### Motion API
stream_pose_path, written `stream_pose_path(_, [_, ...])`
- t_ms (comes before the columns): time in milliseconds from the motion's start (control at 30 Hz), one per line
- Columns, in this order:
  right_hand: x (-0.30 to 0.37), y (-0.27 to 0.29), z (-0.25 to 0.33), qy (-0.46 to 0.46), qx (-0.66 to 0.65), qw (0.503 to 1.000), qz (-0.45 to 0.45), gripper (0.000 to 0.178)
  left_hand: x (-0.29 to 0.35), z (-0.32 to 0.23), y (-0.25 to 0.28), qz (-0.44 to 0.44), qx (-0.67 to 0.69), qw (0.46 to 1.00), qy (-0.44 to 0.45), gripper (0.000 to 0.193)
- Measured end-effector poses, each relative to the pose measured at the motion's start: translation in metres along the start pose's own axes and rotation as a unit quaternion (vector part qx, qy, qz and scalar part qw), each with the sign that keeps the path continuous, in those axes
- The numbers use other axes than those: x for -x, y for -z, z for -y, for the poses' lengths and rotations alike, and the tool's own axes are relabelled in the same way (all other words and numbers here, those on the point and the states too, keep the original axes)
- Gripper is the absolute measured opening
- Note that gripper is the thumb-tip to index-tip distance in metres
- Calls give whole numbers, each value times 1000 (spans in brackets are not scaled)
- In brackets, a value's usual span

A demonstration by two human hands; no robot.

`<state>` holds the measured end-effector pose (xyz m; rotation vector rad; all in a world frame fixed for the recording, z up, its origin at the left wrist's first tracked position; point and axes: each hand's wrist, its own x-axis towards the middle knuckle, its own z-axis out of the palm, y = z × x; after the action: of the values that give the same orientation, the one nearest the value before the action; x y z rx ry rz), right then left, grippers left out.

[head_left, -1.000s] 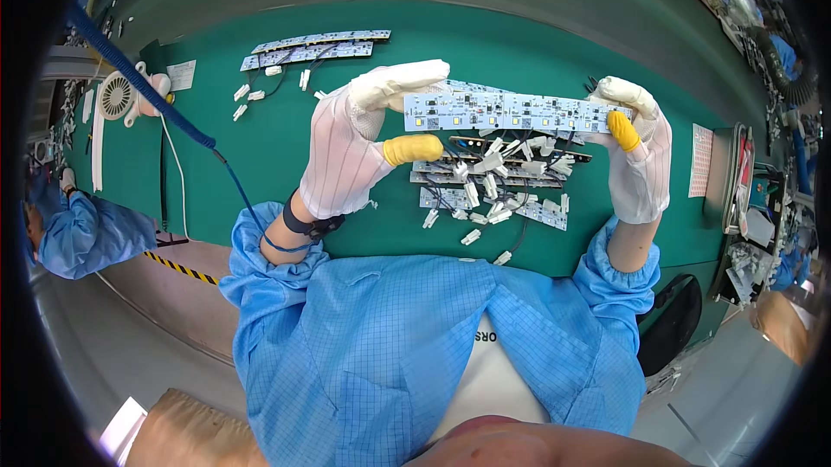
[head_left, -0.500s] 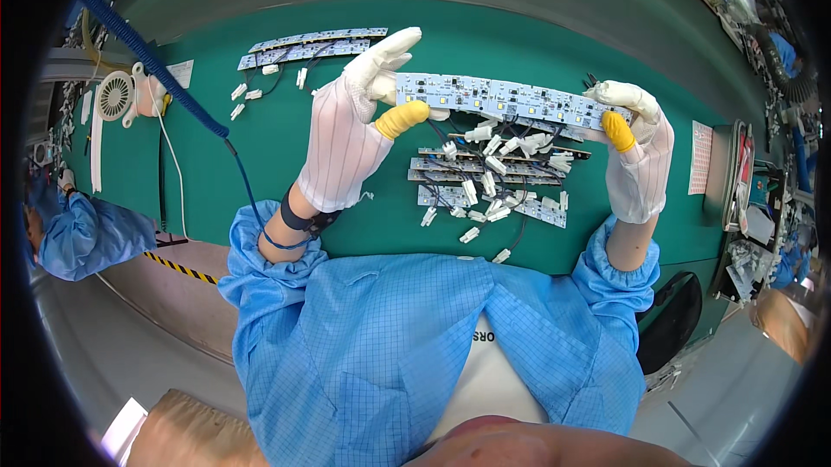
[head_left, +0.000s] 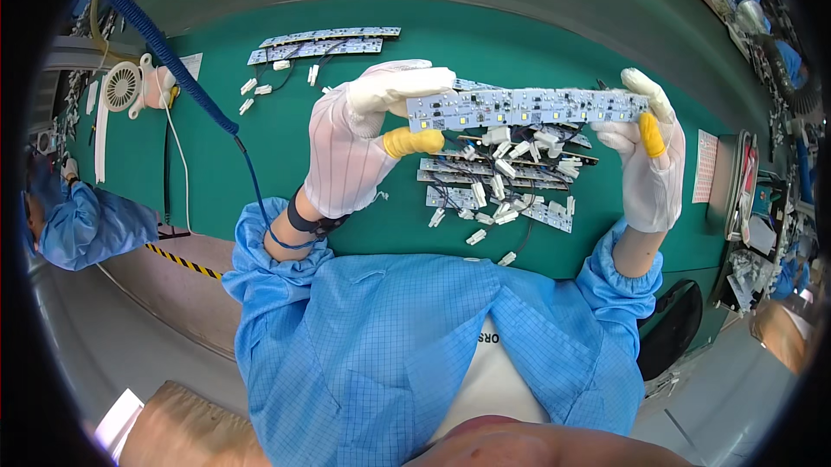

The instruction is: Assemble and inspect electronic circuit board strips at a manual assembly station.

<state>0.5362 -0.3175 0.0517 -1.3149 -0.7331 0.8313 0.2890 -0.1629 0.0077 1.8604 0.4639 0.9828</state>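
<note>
Over green bench (head_left: pixel 485 38), gripping white circuit board (head_left: pixel 524 109) at left end with left hand (head_left: pixel 351 147), right end with right hand (head_left: pixel 652 168), above wired boards (head_left: pixel 550 218); probably light, stiff, fragile, best held by edges.

Bright, even light — dark, bowed edges

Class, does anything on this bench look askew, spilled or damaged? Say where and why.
The white connectors just below the held circuit board look untidy: they point every which way across the boards lying there. No clear damage shows.
</note>
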Motion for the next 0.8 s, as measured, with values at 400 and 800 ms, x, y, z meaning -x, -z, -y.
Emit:
stream_pose_path(400, [9, 11, 0, 32, 100, 994, 44, 67, -1, -5, 3, -24, 115, 988, 96, 42])
stream_pose_path(800, [12, 9, 11, 25, 87, 992, 83, 52, -1, 6, 6, -68, 90, 991, 75, 45])
